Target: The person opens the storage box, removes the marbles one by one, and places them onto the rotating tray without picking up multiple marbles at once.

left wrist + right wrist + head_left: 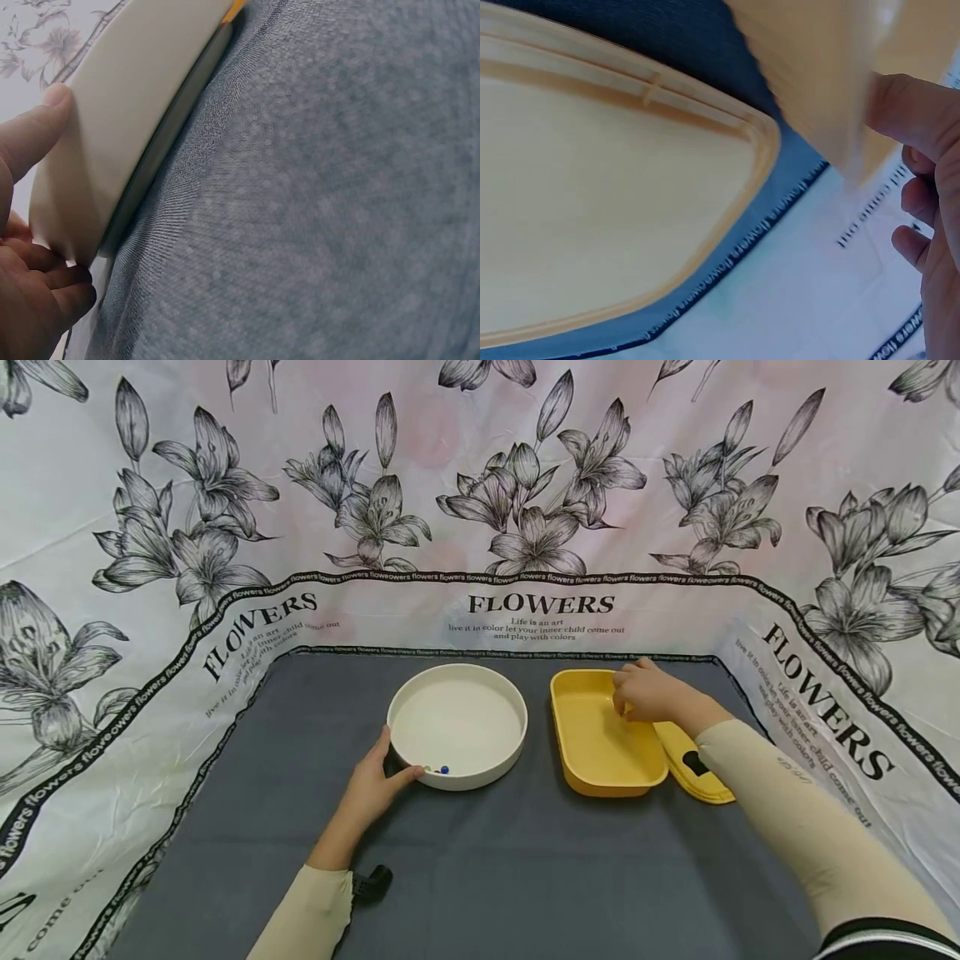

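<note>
My left hand [367,789] grips the near left rim of a round white tray [491,764]. In the left wrist view, the thumb lies on the rim of the tray [124,112] and the fingers curl at its lower edge. A small blue bead [444,769] and tiny coloured bits lie inside, near the thumb. My right hand [651,692] reaches over the back right corner of a yellow rectangular box [603,752]. In the right wrist view, the thumb of this hand [930,142] is at the edge of the box [817,75], its fingers curled. I cannot tell whether they pinch anything.
Right of the box lies a yellow lid [708,785] with a black mark, partly under the right forearm. A grey cloth [480,868] with a printed border covers the table. Behind hangs a white floral sheet [420,510].
</note>
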Demonstrator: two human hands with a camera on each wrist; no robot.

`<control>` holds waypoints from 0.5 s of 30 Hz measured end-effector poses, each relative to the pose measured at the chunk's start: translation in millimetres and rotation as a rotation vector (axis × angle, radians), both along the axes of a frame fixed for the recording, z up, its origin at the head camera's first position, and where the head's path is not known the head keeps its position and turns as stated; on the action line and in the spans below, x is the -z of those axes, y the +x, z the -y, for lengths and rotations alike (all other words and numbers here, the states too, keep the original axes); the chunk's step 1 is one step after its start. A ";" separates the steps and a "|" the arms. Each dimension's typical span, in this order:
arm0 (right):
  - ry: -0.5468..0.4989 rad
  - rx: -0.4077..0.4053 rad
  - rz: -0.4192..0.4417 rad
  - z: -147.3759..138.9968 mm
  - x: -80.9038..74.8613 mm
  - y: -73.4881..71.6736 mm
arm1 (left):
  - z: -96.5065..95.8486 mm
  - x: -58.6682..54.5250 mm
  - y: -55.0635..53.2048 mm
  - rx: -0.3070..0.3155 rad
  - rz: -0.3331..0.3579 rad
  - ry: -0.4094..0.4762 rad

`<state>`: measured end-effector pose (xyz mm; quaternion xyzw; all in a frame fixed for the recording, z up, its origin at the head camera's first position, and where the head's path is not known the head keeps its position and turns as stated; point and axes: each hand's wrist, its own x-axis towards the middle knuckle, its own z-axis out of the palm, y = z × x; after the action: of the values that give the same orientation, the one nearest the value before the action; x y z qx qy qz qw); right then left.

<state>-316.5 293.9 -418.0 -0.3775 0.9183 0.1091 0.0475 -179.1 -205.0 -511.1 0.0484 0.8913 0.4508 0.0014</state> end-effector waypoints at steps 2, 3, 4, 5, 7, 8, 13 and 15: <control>-0.047 -0.005 -0.025 -4.3 -9.9 1.4 | -2.9 -1.2 -2.4 0.002 -0.021 -0.007; -0.072 -0.008 -0.035 -5.3 -15.2 2.3 | -4.1 -1.9 -3.4 -0.001 -0.027 -0.006; -0.096 -0.011 -0.041 -6.1 -20.3 3.3 | -5.3 -2.6 -4.1 -0.006 -0.032 -0.005; -0.120 -0.017 -0.046 -6.3 -25.1 4.4 | -6.3 -3.0 -4.6 -0.008 -0.033 -0.007; -0.155 -0.018 -0.050 -6.1 -33.1 6.7 | -8.0 -3.8 -4.5 -0.005 -0.028 -0.001; -0.170 -0.012 -0.052 -5.6 -36.4 8.1 | -9.0 -4.0 -4.3 -0.004 -0.022 0.007; -0.224 -0.001 -0.051 1.4 -44.9 14.7 | -10.3 -2.5 -0.5 0.000 -0.008 0.003; -0.239 -0.006 -0.061 5.9 -46.9 16.0 | -10.3 -2.1 0.8 -0.007 -0.013 -0.011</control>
<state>-300.5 288.0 -371.1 -0.3796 0.9247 0.0107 -0.0261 -178.3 -194.7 -509.0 0.0483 0.8939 0.4457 -0.0059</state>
